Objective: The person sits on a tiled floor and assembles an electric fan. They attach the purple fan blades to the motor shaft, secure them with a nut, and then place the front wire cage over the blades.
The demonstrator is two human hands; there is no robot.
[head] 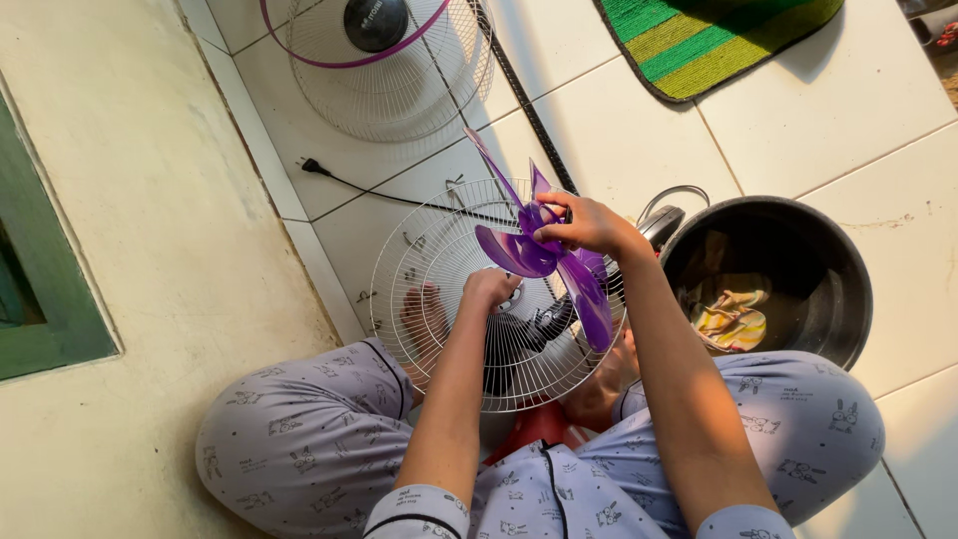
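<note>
- Blade (pixel 544 255) of translucent purple plastic sits just above the rear wire guard (pixel 439 299), lifted a little off the hub at the guard's centre, between the seated person's knees.
- Right hand (pixel 589 225) is closed on the blade near its middle, fingers pinching around the hub rather than a vane; that seems the wise spot, since thin vanes would likely flex or crack.
- Left hand (pixel 489 289) is curled tight at the motor shaft end inside the guard; what it clamps is hidden.
- Keeping the blade square to the shaft and moving it straight along the axis should prevent binding.
- Front guard (pixel 384 65) lies apart on the white tiles; black cord (pixel 394 195) runs near; dark pot (pixel 798 269) stands beside the right knee.
</note>
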